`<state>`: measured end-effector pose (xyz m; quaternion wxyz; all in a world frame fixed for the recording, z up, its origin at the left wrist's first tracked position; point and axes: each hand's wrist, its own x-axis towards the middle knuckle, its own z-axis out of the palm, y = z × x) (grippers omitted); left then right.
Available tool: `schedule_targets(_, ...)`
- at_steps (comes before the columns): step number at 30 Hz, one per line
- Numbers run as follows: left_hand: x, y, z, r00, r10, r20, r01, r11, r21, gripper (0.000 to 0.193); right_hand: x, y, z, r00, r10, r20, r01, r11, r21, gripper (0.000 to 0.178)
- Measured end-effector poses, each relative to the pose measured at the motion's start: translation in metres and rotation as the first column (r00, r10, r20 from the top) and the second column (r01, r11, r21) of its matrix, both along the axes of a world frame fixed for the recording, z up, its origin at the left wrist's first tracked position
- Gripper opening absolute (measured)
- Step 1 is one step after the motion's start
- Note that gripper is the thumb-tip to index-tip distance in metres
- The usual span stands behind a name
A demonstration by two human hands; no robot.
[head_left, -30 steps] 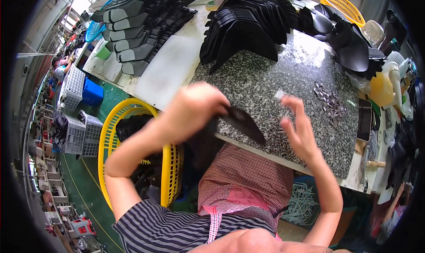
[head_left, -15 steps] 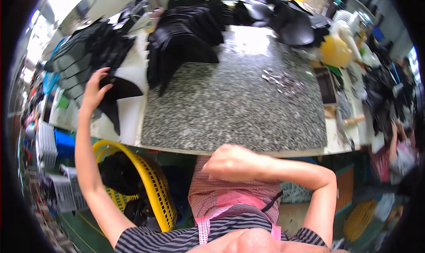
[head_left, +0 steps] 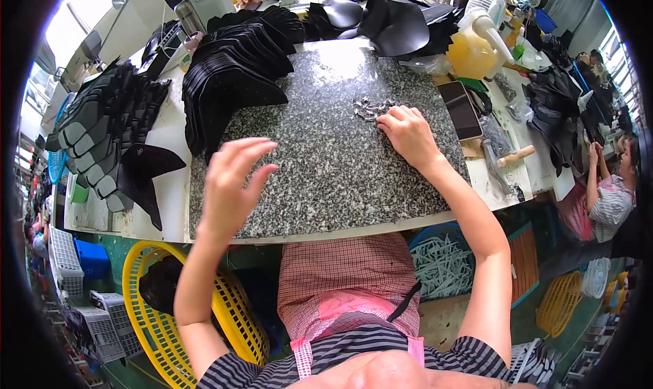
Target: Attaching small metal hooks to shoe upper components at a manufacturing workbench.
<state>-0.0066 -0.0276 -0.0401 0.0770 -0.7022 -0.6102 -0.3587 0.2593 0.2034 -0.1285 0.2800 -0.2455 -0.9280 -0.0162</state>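
Note:
My right hand (head_left: 407, 132) reaches to the right end of a small heap of shiny metal pieces (head_left: 367, 109) on the speckled granite slab (head_left: 333, 178). Its fingers are bent together there and hide what is between them. Over the slab's left side hovers my left hand (head_left: 235, 175), fingers spread, holding nothing. Beyond the left hand, a fanned stack of black curved leather-like pieces (head_left: 228, 76) rests on the slab's far left. Left of the slab lies another stack of black pieces with grey patches (head_left: 88, 137), one dark piece (head_left: 151, 168) lying at its near end.
Black glossy pieces (head_left: 398, 28) lie at the slab's far edge. To the right are a yellow-filled jug (head_left: 469, 56), a phone (head_left: 460, 110) and a wooden-handled hammer (head_left: 515, 156). A yellow basket (head_left: 139, 300) stands below left; a blue tub of pale strips (head_left: 445, 266) sits under the table.
My left hand has left the patched stack and moved right, over the slab. My right hand has gone from near my waist forward to the metal pieces. The view has shifted.

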Motion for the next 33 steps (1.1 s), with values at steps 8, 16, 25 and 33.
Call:
schedule_targets(8, 0.078, 0.054, -0.044, 0.838, -0.060, 0.543, 0.212, 0.952, -0.222, 0.020, 0.003, 0.006, 0.003, 0.978, -0.078, -0.195, 0.066, 0.996, -0.067, 0.010)
schedule_targets(16, 0.110, 0.069, -0.071, -0.163, 0.087, 0.983, 0.490, 0.872, 0.004, 0.021, -0.001, -0.088, 0.037, 0.811, -0.093, -0.577, -0.321, 0.754, -0.573, 0.009)
schedule_targets(25, 0.108, 0.052, -0.073, -0.256, 0.114, 0.960, 0.517, 0.855, 0.036, 0.019, -0.002, -0.105, 0.026, 0.750, -0.133, -0.648, -0.479, 0.565, -0.671, 0.011)
schedule_targets(33, 0.094, 0.050, -0.067, 0.069, 0.037, 0.997, 0.419, 0.906, -0.063, 0.016, -0.007, -0.101, 0.028, 0.735, -0.119, -0.667, -0.582, 0.394, -0.711, 0.012)
